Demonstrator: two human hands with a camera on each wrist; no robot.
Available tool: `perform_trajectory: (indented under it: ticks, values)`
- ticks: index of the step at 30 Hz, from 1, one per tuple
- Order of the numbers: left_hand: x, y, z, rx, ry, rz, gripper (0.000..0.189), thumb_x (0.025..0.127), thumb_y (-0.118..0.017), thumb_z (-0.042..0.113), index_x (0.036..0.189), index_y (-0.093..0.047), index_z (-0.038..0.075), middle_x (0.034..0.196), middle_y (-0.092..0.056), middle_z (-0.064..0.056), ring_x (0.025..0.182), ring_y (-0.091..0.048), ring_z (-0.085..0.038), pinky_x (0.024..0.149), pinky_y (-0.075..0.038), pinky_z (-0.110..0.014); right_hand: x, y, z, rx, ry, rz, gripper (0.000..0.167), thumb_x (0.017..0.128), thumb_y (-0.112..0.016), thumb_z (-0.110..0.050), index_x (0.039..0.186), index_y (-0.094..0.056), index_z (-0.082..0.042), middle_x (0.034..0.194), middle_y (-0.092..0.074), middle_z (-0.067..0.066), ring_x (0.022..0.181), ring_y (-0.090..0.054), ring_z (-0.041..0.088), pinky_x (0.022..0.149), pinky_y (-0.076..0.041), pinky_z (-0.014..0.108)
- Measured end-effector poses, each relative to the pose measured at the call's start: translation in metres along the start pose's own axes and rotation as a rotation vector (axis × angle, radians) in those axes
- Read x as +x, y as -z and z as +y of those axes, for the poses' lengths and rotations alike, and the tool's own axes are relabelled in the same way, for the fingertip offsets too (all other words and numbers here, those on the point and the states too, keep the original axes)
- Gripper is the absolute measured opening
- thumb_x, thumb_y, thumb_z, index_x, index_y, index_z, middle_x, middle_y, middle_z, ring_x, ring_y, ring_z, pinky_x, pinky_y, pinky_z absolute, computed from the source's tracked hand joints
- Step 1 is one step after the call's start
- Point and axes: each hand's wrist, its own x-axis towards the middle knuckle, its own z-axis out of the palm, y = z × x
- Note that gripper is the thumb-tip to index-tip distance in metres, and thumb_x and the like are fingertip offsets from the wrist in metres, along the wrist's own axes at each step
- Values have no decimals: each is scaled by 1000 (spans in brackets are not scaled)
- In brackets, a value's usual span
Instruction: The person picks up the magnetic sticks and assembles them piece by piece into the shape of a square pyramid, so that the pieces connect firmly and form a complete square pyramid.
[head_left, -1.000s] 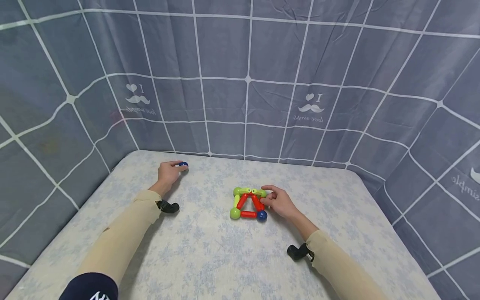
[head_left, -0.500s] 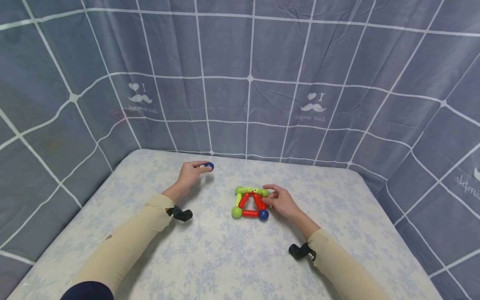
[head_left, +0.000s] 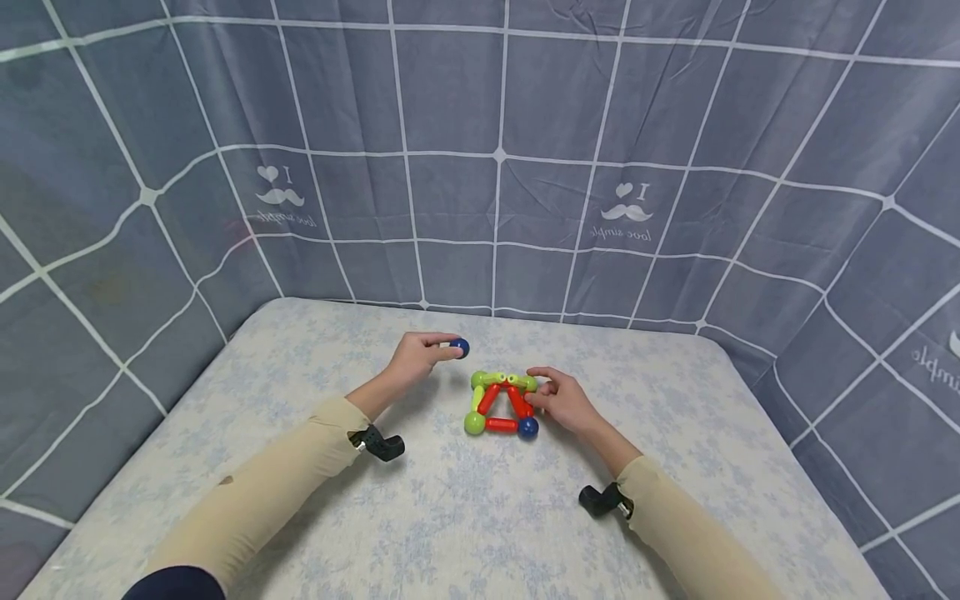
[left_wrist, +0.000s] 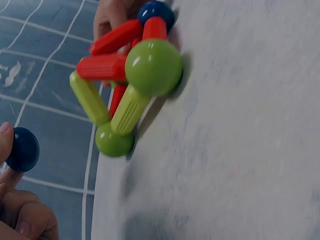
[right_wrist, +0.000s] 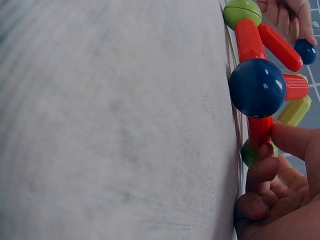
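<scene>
In the head view my left hand [head_left: 414,358] pinches a blue ball [head_left: 461,347] between thumb and fingertips, held above the table. The same ball [left_wrist: 24,150] shows at the left of the left wrist view. Just right of it stands a frame of building rods and balls, with a red front rod [head_left: 501,425], a green corner ball [head_left: 475,423] and a blue corner ball [head_left: 528,427]. Several rods lean inward and upward from its corners. My right hand [head_left: 566,403] steadies its right side, thumb and fingers gripping a red rod [right_wrist: 260,130] behind the blue corner ball.
The table [head_left: 420,517] has a pale blue patterned cloth. A grey-blue curtain [head_left: 450,200] with white grid lines hangs behind it and along both sides. Black wrist mounts [head_left: 382,443] stick out from both sleeves.
My left hand has carried the blue ball rightward from the far left of the table, close to the frame's back left corner. My right hand stays on the frame.
</scene>
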Motion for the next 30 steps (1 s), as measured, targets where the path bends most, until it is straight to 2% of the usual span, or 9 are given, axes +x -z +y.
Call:
perform_trajectory:
  ticks: [3, 5, 8, 13, 16, 20, 24, 30]
  values:
    - [-3, -10, 5, -7, -13, -30, 38, 86, -81, 34, 119, -77, 16, 90, -73, 4, 71, -44, -12, 58, -32, -25, 1, 0, 1, -6, 1, 1, 50, 92, -73, -13, 140, -58, -10, 77, -61, 3, 59, -47, 14, 57, -39, 26]
    - [-5, -17, 8, -15, -28, -49, 38, 86, -81, 31, 119, -76, 15, 75, -65, 7, 58, -36, -10, 52, -29, -24, 1, 0, 1, -4, 1, 0, 50, 92, -73, -13, 140, -58, -9, 76, -61, 3, 59, -47, 14, 57, -39, 27]
    - [-7, -26, 13, -24, -45, -82, 37, 86, -81, 29, 119, -76, 13, 69, -59, 6, 49, -27, -9, 47, -26, -24, 0, 0, 0, -4, -1, -4, 50, 92, -73, -12, 140, -58, -9, 76, -61, 4, 59, -47, 14, 57, -39, 27]
    - [-7, -40, 19, -29, -86, -122, 36, 85, -82, 27, 117, -77, 13, 89, -70, 6, 53, -28, -9, 50, -26, -23, 1, 1, -1, -5, -3, 9, 50, 92, -73, -12, 139, -58, -8, 75, -60, 3, 58, -46, 14, 55, -39, 26]
    - [-7, -46, 21, -28, -109, -150, 36, 84, -83, 25, 117, -77, 12, 75, -60, 6, 53, -31, -9, 50, -27, -23, 1, 0, -1, -1, -3, 12, 50, 91, -73, -13, 139, -59, -9, 75, -60, 3, 58, -46, 15, 55, -39, 26]
    - [-8, -53, 22, 2, -135, -192, 37, 84, -83, 24, 118, -77, 12, 58, -36, 5, 53, -35, -11, 51, -29, -22, 2, -1, -2, -3, -3, -1, 50, 92, -73, -14, 139, -58, -9, 76, -61, 4, 59, -48, 15, 57, -41, 27]
    - [-8, -57, 20, 53, -162, -212, 36, 85, -82, 26, 118, -77, 11, 59, -37, 5, 58, -35, -12, 54, -28, -23, 3, -2, -1, -7, -8, -10, 50, 93, -73, -16, 140, -57, -10, 78, -62, 4, 60, -49, 15, 59, -42, 27]
    - [-11, -58, 15, 91, -143, -232, 35, 86, -82, 28, 117, -77, 13, 60, -39, 3, 57, -34, -14, 55, -26, -25, 2, -3, -2, -7, -4, -15, 50, 93, -72, -16, 140, -57, -9, 78, -62, 5, 61, -49, 16, 59, -42, 27]
